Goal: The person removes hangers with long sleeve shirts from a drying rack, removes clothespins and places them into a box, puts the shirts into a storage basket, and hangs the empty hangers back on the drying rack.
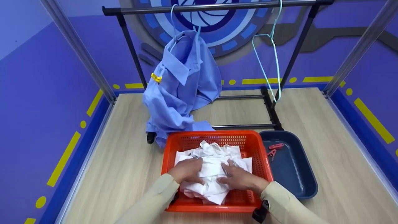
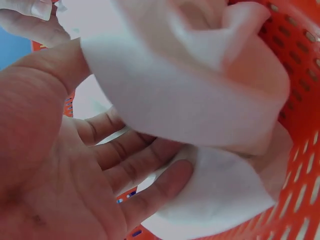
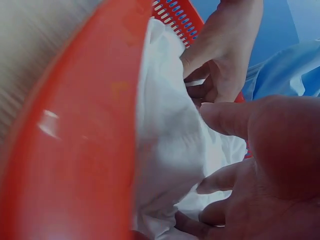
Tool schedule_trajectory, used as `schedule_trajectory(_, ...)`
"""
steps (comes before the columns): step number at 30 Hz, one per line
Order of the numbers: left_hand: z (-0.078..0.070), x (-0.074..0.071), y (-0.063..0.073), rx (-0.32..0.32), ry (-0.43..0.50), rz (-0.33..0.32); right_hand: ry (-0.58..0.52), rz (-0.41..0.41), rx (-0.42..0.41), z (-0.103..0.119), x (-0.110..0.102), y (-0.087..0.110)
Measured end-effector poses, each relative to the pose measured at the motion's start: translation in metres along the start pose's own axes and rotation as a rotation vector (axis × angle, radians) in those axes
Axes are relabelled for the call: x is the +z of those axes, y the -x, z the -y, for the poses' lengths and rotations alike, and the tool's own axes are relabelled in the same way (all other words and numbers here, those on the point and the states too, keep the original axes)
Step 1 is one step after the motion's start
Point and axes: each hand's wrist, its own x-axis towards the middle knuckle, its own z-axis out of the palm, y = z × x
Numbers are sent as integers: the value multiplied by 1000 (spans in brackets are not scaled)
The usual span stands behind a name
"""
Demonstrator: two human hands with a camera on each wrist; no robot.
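A crumpled white garment [image 1: 213,166] lies in the red plastic basket [image 1: 214,209]; its exact kind is hard to tell. On the garment's left side rests my left hand [image 1: 187,171]. Its fingers [image 2: 131,167] stretch loosely beneath a fold in the left wrist view, with the thumb tip hidden by cloth. My right hand [image 1: 238,176] touches the right side of the same garment, thumb and fingers spread apart. In the right wrist view the right fingertips [image 3: 210,182] meet the cloth, and some of them are partly hidden.
Behind the basket a blue shirt [image 1: 177,90] hangs from a black rack [image 1: 217,7], with a yellow clip [image 1: 156,77] on it. A bare light-blue hanger [image 1: 276,59] hangs at right. Red clips [image 1: 275,146] lie in a dark blue tub [image 1: 292,168] beside the basket.
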Motion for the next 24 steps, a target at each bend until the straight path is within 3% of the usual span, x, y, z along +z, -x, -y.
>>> schedule_trajectory(5, 0, -3, -1, -9, -11, -4, -140, -14, 51, 1, -4, 2)
schedule_trajectory(11, 0, -16, 8, -22, 58, -11, -349, -12, 104, 4, -24, 16)
schedule_trajectory(16, -6, -40, 17, 11, 79, -56, -286, -53, 19, 11, -43, 30)
schedule_trajectory(20, -11, -64, 27, 56, 147, -171, -227, -114, -9, 18, -58, 41)
schedule_trajectory(24, -10, -87, 33, 93, 245, -403, -245, -149, -55, 20, -71, 50)
